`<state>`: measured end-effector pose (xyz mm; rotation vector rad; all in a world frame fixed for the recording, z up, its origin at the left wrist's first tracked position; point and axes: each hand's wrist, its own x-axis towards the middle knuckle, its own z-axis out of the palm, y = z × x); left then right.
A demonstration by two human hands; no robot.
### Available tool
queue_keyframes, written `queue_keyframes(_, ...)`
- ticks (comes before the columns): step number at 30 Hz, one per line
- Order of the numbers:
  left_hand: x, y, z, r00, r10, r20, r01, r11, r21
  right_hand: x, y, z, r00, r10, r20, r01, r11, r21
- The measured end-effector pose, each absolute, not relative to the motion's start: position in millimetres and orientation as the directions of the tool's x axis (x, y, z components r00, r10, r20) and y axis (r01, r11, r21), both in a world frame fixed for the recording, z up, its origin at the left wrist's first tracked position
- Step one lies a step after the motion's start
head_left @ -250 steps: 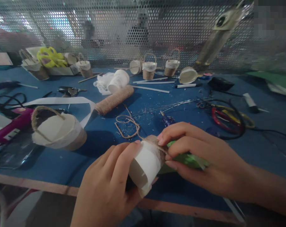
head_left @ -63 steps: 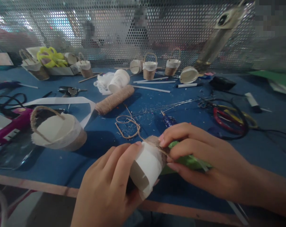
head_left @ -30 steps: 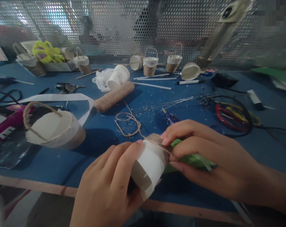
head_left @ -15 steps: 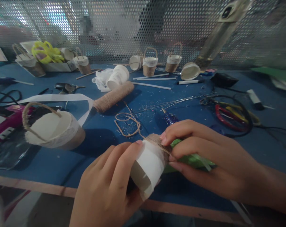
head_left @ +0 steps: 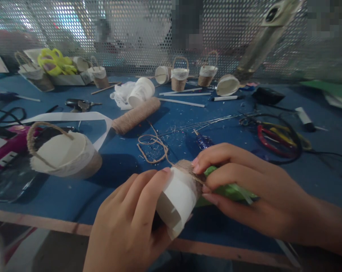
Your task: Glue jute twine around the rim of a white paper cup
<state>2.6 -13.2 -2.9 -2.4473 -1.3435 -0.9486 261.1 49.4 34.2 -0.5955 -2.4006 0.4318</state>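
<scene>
A white paper cup (head_left: 181,194) lies tilted in my left hand (head_left: 131,217), whose fingers wrap round its side with the open mouth toward me. Brown twine covers the cup's base end. My right hand (head_left: 253,192) pinches the twine (head_left: 197,177) against that wrapped end, thumb and fingertips closed together. From the cup, the strand runs back in loose loops (head_left: 154,151) to a roll of twine (head_left: 137,115) on the table. Something green (head_left: 230,189) lies partly hidden behind my right hand.
A finished-looking twine basket (head_left: 66,156) stands at left beside a magenta glue gun (head_left: 12,145) and white ribbon (head_left: 71,116). Small baskets (head_left: 179,77) line the mesh panel (head_left: 148,37). Red-handled pliers (head_left: 273,141) and cables lie at right. Yellow scissors (head_left: 56,62) rest at back left.
</scene>
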Motion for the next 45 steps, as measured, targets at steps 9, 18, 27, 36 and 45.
queue_keyframes(9,3.5,-10.9,-3.2,0.386,0.683,0.620,0.807,-0.576,0.131,260.8,49.3,34.5,-0.709,0.515,0.482,0.305,0.840,-0.449)
queue_keyframes(18,2.9,-13.2,-3.5,0.382,0.686,0.620,0.811,-0.570,0.131,261.0,50.9,34.1,-0.709,0.507,0.490,0.303,0.847,-0.437)
queue_keyframes(27,3.5,-12.2,-3.6,0.374,0.684,0.626,0.811,-0.569,0.137,261.4,50.5,35.3,-0.716,0.498,0.489,0.315,0.856,-0.410)
queue_keyframes(36,2.7,-13.5,-3.7,0.376,0.682,0.627,0.810,-0.571,0.135,261.3,50.2,34.6,-0.707,0.502,0.497,0.312,0.853,-0.419)
queue_keyframes(45,3.1,-13.1,-4.1,0.375,0.686,0.624,0.808,-0.572,0.143,261.1,51.2,34.1,-0.705,0.499,0.504,0.306,0.855,-0.419)
